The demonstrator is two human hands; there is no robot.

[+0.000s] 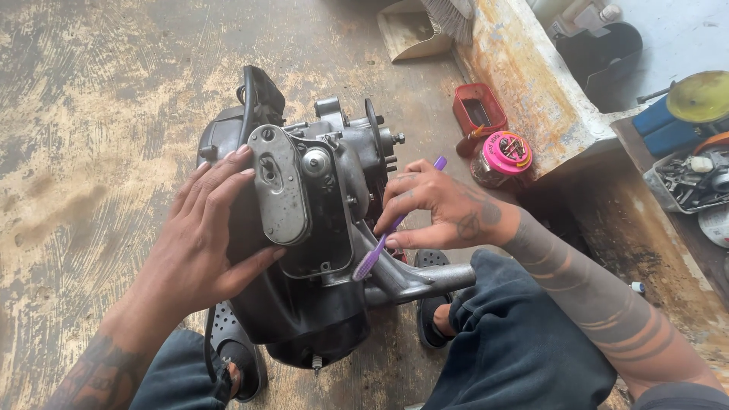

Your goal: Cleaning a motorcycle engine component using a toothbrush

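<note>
A dark, greasy small engine stands on the stained concrete floor between my knees. My left hand lies flat on its left side, fingers spread beside the grey metal cover plate. My right hand holds a purple toothbrush, whose bristled head touches the casing just right of that plate. A grey tube sticks out of the engine toward my right knee.
A jar with a pink lid and a small red tin sit by a rusty raised ledge. A tray of metal parts and a yellow-green bowl are at far right. My feet wear dark sandals.
</note>
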